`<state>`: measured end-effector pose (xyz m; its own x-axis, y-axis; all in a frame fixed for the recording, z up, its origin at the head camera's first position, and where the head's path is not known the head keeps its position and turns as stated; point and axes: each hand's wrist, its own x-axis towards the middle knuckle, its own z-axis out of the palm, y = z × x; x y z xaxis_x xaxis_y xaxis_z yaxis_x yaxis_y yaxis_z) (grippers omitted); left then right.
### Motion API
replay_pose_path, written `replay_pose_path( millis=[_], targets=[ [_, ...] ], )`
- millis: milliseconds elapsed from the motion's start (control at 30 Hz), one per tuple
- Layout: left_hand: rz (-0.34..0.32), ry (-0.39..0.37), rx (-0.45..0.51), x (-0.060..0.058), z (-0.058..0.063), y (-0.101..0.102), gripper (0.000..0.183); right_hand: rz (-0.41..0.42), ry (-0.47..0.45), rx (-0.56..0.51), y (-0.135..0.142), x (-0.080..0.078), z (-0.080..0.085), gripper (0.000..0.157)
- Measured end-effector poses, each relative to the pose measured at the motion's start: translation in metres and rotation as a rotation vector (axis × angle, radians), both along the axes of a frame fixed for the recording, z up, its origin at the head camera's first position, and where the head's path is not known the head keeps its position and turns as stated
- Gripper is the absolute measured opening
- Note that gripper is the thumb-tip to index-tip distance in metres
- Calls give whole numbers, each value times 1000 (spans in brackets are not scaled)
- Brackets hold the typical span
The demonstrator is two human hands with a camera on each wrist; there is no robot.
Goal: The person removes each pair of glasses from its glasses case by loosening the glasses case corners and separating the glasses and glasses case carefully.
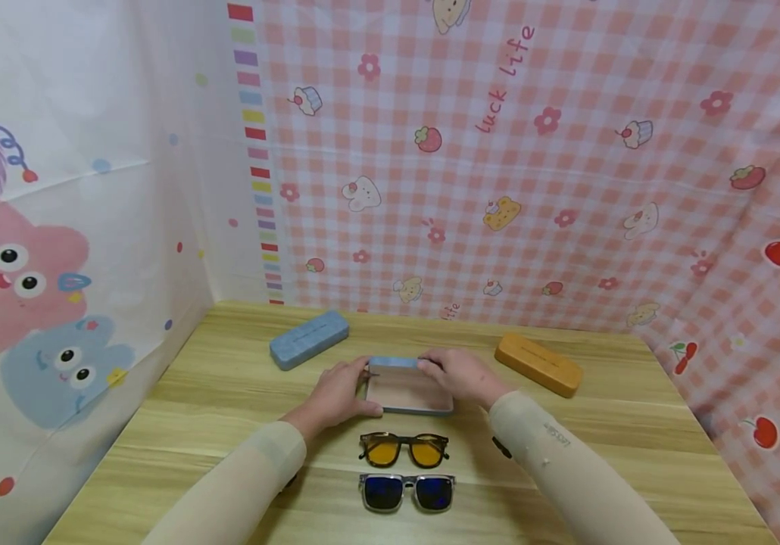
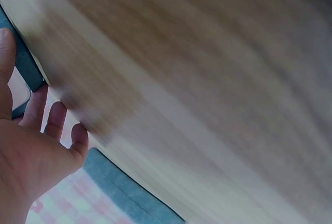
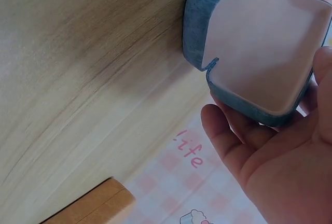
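Note:
A blue-grey glasses case (image 1: pixel 409 387) lies open on the table in the head view, its pale lining showing. My left hand (image 1: pixel 337 392) holds its left side, thumb near the front corner and fingers farther back. The right hand (image 1: pixel 463 375) grips the case at the back right. In the right wrist view, fingers pass beneath one half of the case (image 3: pixel 199 32) while the thumb is at its edge. Nearer me are black-framed glasses with orange lenses (image 1: pixel 383 453) and, in front of them, clear-framed sunglasses with dark lenses (image 1: pixel 383 493).
A closed blue glasses case (image 1: pixel 310 341) sits at the back left of the wooden table (image 1: pixel 179 424). Toward the back right is a closed orange-brown case (image 1: pixel 538 365). A pink checked cloth (image 1: pixel 458 182) hangs behind the table.

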<state>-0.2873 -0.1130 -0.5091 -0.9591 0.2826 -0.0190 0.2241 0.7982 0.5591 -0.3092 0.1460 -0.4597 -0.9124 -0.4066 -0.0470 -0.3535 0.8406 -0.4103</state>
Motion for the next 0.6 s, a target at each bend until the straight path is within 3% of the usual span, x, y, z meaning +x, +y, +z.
replay_pose_path(
  millis=[600],
  targets=[
    [0,1,-12,0,1,0,105,-37,-107,-68,6,-3,0,47]
  ],
)
